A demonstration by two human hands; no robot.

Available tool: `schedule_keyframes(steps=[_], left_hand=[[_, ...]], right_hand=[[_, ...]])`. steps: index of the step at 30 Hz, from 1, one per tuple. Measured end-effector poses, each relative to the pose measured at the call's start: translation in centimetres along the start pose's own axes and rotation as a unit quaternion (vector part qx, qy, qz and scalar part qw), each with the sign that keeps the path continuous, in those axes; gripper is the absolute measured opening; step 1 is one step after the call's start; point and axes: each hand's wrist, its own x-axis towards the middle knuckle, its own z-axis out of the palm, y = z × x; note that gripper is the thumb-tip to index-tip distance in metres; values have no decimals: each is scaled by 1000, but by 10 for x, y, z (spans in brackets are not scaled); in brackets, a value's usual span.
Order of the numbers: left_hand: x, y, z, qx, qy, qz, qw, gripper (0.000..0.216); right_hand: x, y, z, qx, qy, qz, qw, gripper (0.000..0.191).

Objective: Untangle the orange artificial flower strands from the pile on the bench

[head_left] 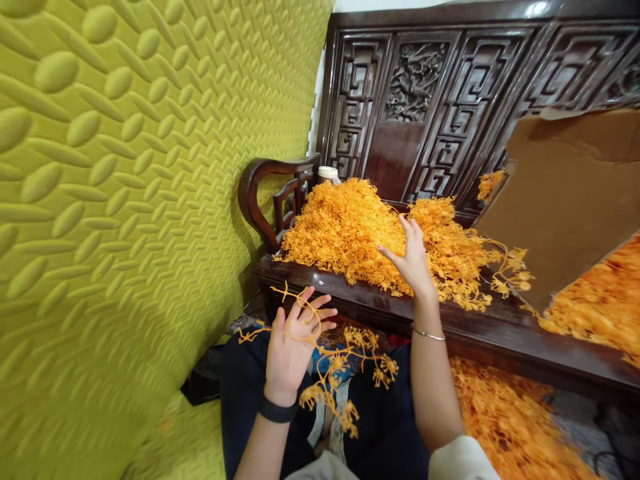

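Observation:
My left hand (295, 343) is palm up over my lap, its fingers spread. An orange plastic branch (333, 377) with thin stems and clustered tips lies loosely across its palm and fingers, hanging down to the right. My right hand (413, 257) reaches over the bench seat, thumb and fingers apart, at the front of a large heap of the same orange plastic branches (345, 227). Nothing shows in its grasp; whether its fingertips touch the heap, I cannot tell.
The heap rests on a dark carved wooden bench (500, 340) with a curved armrest (250, 193). A white-lidded jar (328, 173) stands behind it. At right are a cardboard sheet (565, 193) and more orange pieces (600, 293); others lie below (500, 413). A yellow-green textured wall (125, 200) rises at left.

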Motion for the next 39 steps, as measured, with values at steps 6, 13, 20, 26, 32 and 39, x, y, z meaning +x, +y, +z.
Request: schedule_keyframes(steps=[6, 13, 20, 26, 32, 39], left_hand=[[3, 4, 3, -50, -17, -26, 998, 73], [9, 10, 9, -53, -24, -8, 998, 77], [14, 3, 14, 83, -104, -12, 991, 103], [10, -11, 11, 137, -130, -44, 981, 95], [19, 7, 15, 129, -151, -8, 980, 71], [27, 14, 31, 111, -26, 143, 983, 42]], right_hand=[[-17, 10, 42, 39, 172, 96, 980, 34], [15, 4, 23, 61, 135, 83, 985, 25], [-40, -95, -27, 359, -71, 24, 930, 15], [-75, -143, -46, 325, -133, -120, 928, 25], [-95, -128, -44, 335, 5, 11, 942, 16], [-131, -126, -26, 383, -81, 190, 900, 32]])
